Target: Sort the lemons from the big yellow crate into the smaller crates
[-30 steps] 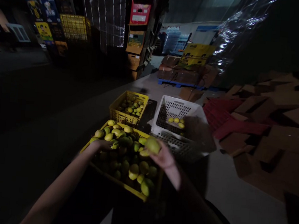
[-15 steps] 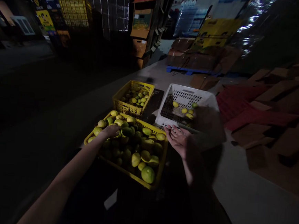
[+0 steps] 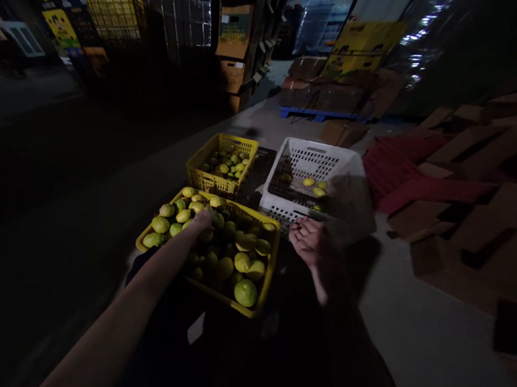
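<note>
A yellow crate (image 3: 256, 303) heaped with green-yellow citrus fruit (image 3: 245, 292) sits right in front of me. My left hand (image 3: 203, 219) reaches into the heap, fingers curled down over the fruit; whether it grips one is hidden. My right hand (image 3: 306, 240) hovers palm up just past the crate's right rim, fingers loosely curled, with nothing in it. Beyond it stands a white crate (image 3: 315, 152) holding a few fruit (image 3: 308, 182). A smaller yellow crate (image 3: 199, 180) with fruit stands behind the near one.
Flattened cardboard (image 3: 464, 192) and red sheets (image 3: 394, 174) lie at the right. Stacked boxes (image 3: 234, 42), a blue pallet (image 3: 322, 114) with cartons and wrapped goods stand at the back. The left side is dark floor.
My right hand held a fruit over the near crate, then let it go into the white crate and now hangs empty. My left hand slid further into the heap.
</note>
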Motion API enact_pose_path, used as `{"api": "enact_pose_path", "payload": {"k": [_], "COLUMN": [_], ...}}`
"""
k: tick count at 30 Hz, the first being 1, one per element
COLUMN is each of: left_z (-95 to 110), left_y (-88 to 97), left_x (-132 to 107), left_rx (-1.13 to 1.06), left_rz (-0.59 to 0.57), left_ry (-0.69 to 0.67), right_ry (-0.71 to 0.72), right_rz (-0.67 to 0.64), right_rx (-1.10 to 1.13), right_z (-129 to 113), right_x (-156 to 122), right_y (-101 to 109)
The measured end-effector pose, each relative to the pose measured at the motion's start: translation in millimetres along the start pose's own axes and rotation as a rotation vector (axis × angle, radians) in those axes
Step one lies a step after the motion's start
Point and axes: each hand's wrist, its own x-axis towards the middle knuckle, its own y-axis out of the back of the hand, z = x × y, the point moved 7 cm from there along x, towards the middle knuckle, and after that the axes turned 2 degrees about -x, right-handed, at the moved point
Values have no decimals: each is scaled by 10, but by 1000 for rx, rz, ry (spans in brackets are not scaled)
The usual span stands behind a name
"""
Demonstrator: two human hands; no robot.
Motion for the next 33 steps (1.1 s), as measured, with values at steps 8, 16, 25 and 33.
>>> {"api": "enact_pose_path", "payload": {"k": [8,16,25,33], "left_z": [739,540,-26,-66], "left_y": [-67,-60,-563,-714], "left_x": [-166,3,170,362], "left_rx": [-196,388,753,843], "left_rz": [-206,-42,-142,-117], "left_ry": [-252,-267,-204,-188], "right_ry": [-251,-399,-398,-318], "right_rz": [-89,-92,-13,45], "right_rx": [-119,-8,7,52], "right_z": [452,703,456,218], "right_x": [-287,-466,-484,-401], "right_y": [-301,-596,-413,-195]}}
